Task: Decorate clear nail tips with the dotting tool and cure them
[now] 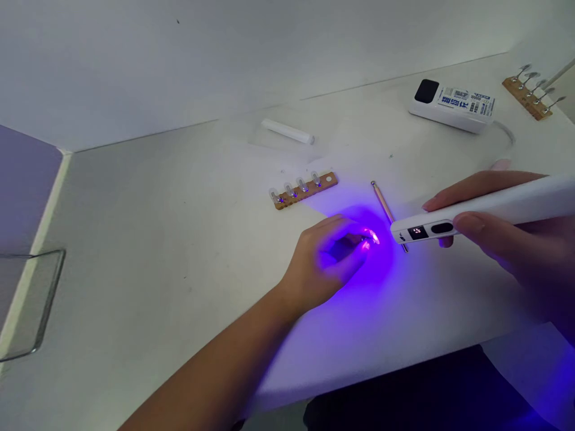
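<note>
Purple light falls on my left hand, whose thumb and fingertips pinch a small item that glows pink and white; its shape is hard to make out. My right hand is wrapped round a white handheld lamp with a small lit display and a dark oval button, the thumb beside that button. The lamp's head points left at the pinched item, a short gap away. Partly under the lamp lies a thin pink-gold rod with metal tips.
Behind my left hand, a brown strip holds several clear nail-like tips. Farther back lies a white tube. At the back right are a white box-shaped device with a cable and another brown strip. A metal wire frame is at left.
</note>
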`<state>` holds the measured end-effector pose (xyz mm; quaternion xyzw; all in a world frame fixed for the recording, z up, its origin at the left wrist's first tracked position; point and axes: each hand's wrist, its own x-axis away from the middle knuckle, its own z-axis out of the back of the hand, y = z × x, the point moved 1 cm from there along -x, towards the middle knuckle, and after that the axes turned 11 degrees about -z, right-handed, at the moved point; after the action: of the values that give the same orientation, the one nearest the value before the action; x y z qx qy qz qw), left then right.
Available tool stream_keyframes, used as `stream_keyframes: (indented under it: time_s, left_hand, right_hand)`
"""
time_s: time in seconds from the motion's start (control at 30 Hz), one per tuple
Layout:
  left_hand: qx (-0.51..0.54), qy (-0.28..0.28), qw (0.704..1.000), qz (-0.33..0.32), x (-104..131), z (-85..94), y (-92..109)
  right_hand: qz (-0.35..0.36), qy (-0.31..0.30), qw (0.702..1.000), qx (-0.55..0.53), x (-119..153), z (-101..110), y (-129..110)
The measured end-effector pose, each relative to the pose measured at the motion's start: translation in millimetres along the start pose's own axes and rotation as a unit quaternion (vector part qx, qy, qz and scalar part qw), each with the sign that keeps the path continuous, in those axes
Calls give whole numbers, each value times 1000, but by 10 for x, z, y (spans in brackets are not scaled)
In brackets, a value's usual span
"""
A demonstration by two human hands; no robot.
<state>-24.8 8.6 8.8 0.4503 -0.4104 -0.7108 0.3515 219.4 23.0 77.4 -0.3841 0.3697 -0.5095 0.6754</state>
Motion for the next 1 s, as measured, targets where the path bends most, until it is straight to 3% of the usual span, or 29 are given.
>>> stream_keyframes:
  time_s: [1.0]
  left_hand:
    - [-9,-1,1000,-5,5,8,5]
  right_hand:
    - [8,-1,1000,-6,-9,-11,28]
